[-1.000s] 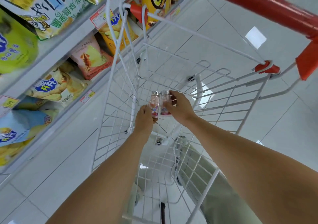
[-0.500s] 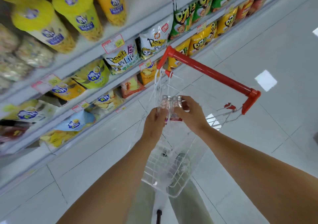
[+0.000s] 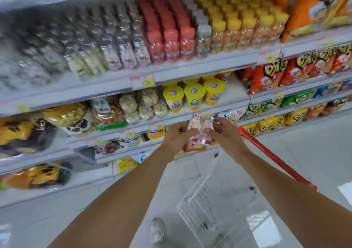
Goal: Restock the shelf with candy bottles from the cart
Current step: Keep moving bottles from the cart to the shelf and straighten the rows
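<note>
Candy bottles (image 3: 199, 127), seemingly two, sit pressed together between the left hand (image 3: 176, 138) and right hand (image 3: 227, 140), each grip wrapped round them, above the cart (image 3: 209, 200). Carrying them upright to the bottle shelf (image 3: 190, 71) should avoid toppling neighbours.

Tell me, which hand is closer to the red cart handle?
Right. The right hand is just beside the red cart handle; the left hand is farther off, across the candy bottles from it.

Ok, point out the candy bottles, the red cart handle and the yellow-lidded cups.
candy bottles (image 3: 194, 127), head view, on the left bottle's clear body
red cart handle (image 3: 276, 158), head view, middle of the bar
yellow-lidded cups (image 3: 194, 99), head view, middle cup's side
</note>
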